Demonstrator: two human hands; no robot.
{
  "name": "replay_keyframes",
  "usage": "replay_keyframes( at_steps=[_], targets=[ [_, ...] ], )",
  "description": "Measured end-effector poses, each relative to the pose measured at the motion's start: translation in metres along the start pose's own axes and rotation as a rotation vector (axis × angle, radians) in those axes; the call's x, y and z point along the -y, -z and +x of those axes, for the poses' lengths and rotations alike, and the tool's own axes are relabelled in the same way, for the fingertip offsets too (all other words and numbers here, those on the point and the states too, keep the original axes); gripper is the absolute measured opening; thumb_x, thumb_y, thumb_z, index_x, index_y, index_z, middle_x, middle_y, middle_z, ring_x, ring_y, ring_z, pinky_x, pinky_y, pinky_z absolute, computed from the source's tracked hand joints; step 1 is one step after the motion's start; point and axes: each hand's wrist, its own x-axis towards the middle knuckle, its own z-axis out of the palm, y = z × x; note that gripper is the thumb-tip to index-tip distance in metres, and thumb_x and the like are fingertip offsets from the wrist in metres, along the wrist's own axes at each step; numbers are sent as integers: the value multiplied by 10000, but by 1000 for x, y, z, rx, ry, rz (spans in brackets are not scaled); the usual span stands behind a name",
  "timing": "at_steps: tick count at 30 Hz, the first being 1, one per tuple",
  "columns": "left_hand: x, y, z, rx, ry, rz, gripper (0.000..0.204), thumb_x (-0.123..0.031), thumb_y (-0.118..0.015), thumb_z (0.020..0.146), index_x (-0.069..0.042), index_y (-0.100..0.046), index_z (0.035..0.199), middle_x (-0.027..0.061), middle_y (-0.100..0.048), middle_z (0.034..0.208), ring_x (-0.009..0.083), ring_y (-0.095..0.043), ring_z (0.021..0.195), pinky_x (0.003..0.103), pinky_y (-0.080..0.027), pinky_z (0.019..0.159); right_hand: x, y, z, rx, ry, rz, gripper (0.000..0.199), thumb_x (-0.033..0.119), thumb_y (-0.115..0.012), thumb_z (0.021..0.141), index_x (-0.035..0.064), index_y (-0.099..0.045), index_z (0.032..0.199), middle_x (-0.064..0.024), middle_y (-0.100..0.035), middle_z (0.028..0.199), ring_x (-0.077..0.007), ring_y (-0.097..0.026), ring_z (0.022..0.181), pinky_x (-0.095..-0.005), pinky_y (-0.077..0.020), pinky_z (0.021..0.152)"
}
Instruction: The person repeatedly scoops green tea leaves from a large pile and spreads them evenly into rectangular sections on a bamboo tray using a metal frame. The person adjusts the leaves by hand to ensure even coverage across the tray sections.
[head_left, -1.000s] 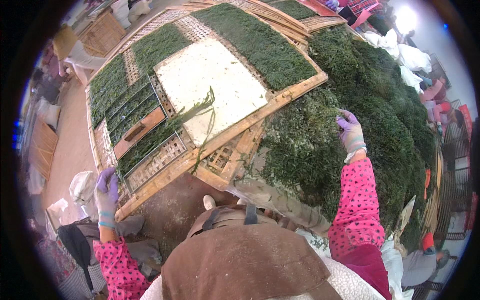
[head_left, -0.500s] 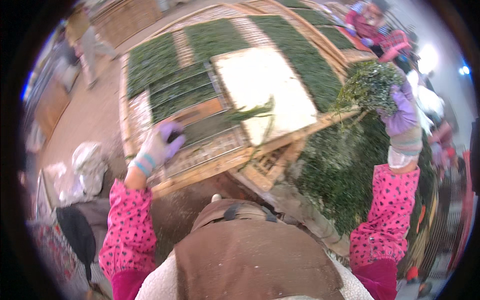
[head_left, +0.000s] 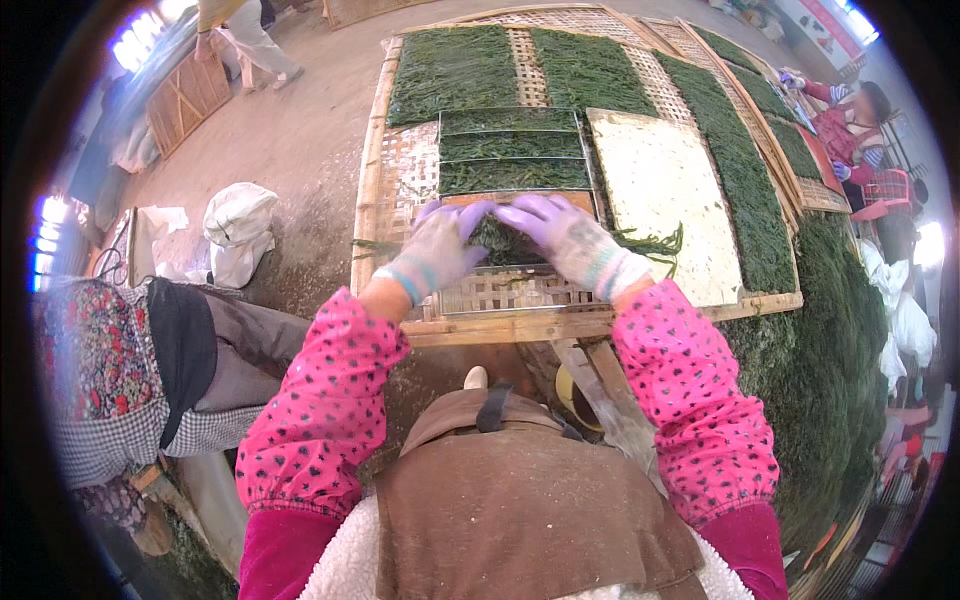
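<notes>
A wide woven tray [head_left: 520, 328] spreads out ahead, with a heap of greens [head_left: 830, 390] at its near right. On the tray, a white board [head_left: 655, 200] lies just right of a metal frame [head_left: 512, 160]. At the frame's near end, the left hand [head_left: 440, 240] and right hand [head_left: 570, 238] bend over a clump of greens [head_left: 498, 243], though I cannot tell whether either grip is closed.
</notes>
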Motion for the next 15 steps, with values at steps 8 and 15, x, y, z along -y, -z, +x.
replay_keyframes(
  at_steps=[8,15],
  targets=[
    [10,-31,-48,-256,-147,377,457,-187,-668,861,-142,-591,1309,79,-613,1295,336,-493,1305,553,-265,1173,-7,-33,-63,-156,-85,-261,414,106,-595,851,137,-603,1264,-54,-618,1266,-277,-553,1205,-459,-409,1081],
    [13,-30,-59,-239,-110,486,369,-214,-649,876,-156,-650,1240,35,-619,1295,344,-477,1326,585,-247,1176,18,-28,-54,-30,-217,-286,360,222,-633,869,130,-653,1217,-52,-625,1280,-262,-536,1249,-461,-368,1116]
  ],
)
